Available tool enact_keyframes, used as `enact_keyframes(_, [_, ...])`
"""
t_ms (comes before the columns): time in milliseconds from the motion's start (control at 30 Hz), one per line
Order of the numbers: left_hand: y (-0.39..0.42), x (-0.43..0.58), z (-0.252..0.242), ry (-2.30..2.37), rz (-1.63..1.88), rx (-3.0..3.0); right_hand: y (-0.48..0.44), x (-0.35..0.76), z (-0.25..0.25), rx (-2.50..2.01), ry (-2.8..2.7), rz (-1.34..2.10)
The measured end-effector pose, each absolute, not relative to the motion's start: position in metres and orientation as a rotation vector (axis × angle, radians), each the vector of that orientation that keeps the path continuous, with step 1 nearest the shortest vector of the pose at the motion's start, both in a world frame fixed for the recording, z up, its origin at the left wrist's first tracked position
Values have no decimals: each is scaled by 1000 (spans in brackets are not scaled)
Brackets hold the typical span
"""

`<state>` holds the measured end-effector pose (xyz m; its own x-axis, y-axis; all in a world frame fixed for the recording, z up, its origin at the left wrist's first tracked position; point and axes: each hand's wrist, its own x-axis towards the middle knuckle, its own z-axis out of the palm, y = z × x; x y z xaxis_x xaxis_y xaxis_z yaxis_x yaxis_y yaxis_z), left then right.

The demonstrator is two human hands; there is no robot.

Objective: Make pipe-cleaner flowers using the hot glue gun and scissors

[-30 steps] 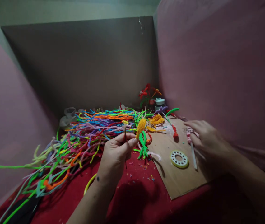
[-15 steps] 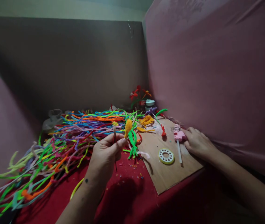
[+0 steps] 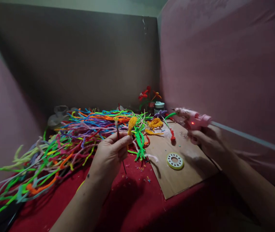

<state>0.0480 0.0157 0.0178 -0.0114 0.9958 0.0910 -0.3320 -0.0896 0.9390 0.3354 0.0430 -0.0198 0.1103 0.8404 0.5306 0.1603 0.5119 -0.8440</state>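
Note:
Between the thumb and fingers of my left hand [image 3: 112, 151] are a thin dark stem [image 3: 117, 128] with a small yellow tip and an orange-yellow pipe-cleaner petal [image 3: 132, 124]. The two stand upright side by side, a little apart at the top. My right hand [image 3: 208, 140] is closed around the handle of a pink glue gun [image 3: 194, 118], raised above the cardboard. Its nozzle points left and a red light glows on its side. A long translucent glue stick [image 3: 246, 135] sticks out of its back.
A large heap of coloured pipe cleaners [image 3: 79, 135] covers the red cloth [image 3: 76, 212] at left. On the cardboard [image 3: 183, 183] lie a tape roll [image 3: 175, 161] and an orange bundle [image 3: 155, 123]. Green loops [image 3: 140, 141] lie at its edge. Behind stand a lidded jar [image 3: 159, 106] and red flowers [image 3: 143, 95].
My right hand has lifted the glue gun off the cardboard and turned it, so its nozzle points left. My left hand keeps its hold, with the stem and petal slightly tilted. The view has shifted slightly.

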Motion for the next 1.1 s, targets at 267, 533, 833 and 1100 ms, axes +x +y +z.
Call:
enact_keyframes(267, [15,40,27,853,1622,859,81,231,31,-456,-1115,1228])
enact_keyframes(533, [16,40,26,882,1656,805,36,293,13,-816,-1313,1359])
enact_keyframes(833, [15,46,23,890,1609,808,-4,314,-32,-1057,-1266,1373])
enact_keyframes(1100, [18,44,21,843,1551,878,42,293,-12,-830,-1312,1332])
